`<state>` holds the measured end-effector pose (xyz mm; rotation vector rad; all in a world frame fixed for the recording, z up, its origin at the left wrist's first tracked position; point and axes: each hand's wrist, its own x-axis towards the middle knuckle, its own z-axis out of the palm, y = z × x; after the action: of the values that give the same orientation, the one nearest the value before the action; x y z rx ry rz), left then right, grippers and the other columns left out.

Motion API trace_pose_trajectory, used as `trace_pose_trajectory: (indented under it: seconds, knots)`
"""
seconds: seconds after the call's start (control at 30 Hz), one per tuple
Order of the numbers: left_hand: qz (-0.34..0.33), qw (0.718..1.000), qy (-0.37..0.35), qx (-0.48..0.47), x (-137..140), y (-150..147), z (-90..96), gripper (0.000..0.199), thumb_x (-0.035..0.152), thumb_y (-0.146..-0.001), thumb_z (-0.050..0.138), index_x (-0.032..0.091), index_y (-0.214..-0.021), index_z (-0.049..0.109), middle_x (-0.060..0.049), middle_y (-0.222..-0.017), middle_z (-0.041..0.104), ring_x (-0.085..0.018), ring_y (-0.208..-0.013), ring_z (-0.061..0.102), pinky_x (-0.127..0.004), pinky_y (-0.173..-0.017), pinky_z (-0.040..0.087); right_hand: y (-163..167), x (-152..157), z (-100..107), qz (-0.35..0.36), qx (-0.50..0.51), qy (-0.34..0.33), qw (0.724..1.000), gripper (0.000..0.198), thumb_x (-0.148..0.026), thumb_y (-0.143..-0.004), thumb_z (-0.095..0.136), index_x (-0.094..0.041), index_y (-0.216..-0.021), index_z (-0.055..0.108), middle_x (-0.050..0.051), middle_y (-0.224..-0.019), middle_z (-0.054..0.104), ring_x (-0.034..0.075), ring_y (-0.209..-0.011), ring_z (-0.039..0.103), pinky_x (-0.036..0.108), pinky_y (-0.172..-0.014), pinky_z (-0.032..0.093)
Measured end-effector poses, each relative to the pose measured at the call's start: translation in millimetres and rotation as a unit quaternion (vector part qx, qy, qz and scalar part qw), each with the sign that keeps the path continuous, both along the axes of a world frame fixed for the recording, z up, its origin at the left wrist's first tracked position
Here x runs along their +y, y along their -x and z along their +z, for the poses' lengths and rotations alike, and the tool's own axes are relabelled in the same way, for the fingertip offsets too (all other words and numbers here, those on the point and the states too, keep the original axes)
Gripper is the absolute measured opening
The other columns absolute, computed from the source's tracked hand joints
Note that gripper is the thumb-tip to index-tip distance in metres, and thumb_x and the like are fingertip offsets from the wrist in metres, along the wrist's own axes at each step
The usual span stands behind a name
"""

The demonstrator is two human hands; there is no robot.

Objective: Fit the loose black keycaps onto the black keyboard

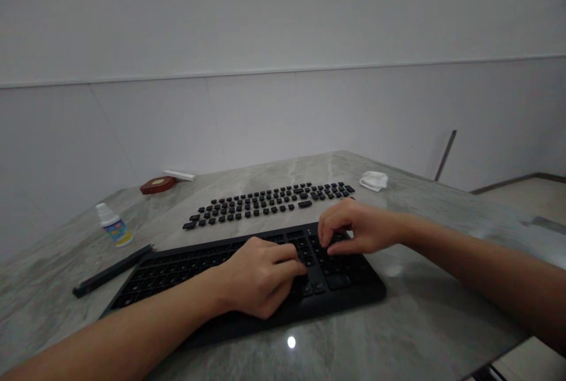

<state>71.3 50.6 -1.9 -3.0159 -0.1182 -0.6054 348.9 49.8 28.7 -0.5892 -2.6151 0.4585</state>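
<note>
A black computer keyboard (360, 294) lies at a slant on the grey marbled table, many of its key places bare of caps. My left hand (264, 278) rests on it with curled fingers, the fingertips at keys left of the number pad. Over the number pad is my right hand (349, 229), its fingers bent and the thumb close to the index finger. Anything small in either hand is hidden. Behind the keyboard, loose black keycaps (305, 204) lie in rows on the table.
Left of the keyboard lie a slim black bar-shaped tool (112, 272) and a white bottle (115, 226) with a coloured label, standing tilted in view. Farther back are a reddish-brown case (158, 185) and a white strip (179, 175). A crumpled white cloth or tissue (374, 180) lies back right.
</note>
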Motion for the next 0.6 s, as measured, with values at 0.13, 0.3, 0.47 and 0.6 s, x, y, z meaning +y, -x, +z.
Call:
trace_pose_trajectory:
  seconds: [0.13,0.3,0.47,0.6]
  knots:
    - [0.097,0.995,-0.001,0.037,-27.7,-9.0,1.2,0.047,0.05,-0.084,0.068,0.011,-0.11,0.067,-0.013,-0.1,0.068,-0.03,-0.086,0.064,-0.045,-0.074,0.06,8.2,-12.7,3.1,0.014,0.013,-0.014,1.0,0.012,-0.025,-0.091,0.067,-0.015,-0.094,0.073,0.006,-0.086,0.072,0.012,-0.074,0.063,0.024,-0.071,0.049]
    - [0.158,0.985,-0.018,0.062,-41.2,-18.2,-2.3,0.039,0.046,-0.084,0.072,0.012,-0.103,0.067,-0.013,-0.102,0.067,-0.032,-0.093,0.064,-0.048,-0.083,0.059,-3.0,2.2,-2.1,-0.059,0.003,-0.052,0.997,0.013,-0.024,-0.09,0.065,-0.015,-0.094,0.073,0.004,-0.081,0.07,0.011,-0.068,0.058,0.024,-0.066,0.047]
    - [0.147,0.982,-0.081,0.092,-39.7,-20.5,-3.3,0.038,0.046,-0.083,0.074,0.012,-0.097,0.066,-0.013,-0.098,0.069,-0.031,-0.089,0.066,-0.045,-0.078,0.06,-9.1,14.1,-9.5,-0.093,0.005,-0.057,0.994,0.014,-0.024,-0.09,0.065,-0.014,-0.095,0.073,0.004,-0.084,0.071,0.01,-0.065,0.056,0.024,-0.065,0.046]
    - [0.147,0.981,-0.09,0.094,-40.0,-20.8,-4.4,0.041,0.047,-0.082,0.075,0.011,-0.097,0.065,-0.015,-0.096,0.07,-0.032,-0.087,0.067,-0.045,-0.076,0.061,-5.1,11.5,-13.2,-0.085,0.006,-0.061,0.994,0.015,-0.026,-0.091,0.065,-0.015,-0.096,0.073,0.004,-0.083,0.07,0.011,-0.065,0.057,0.024,-0.065,0.047]
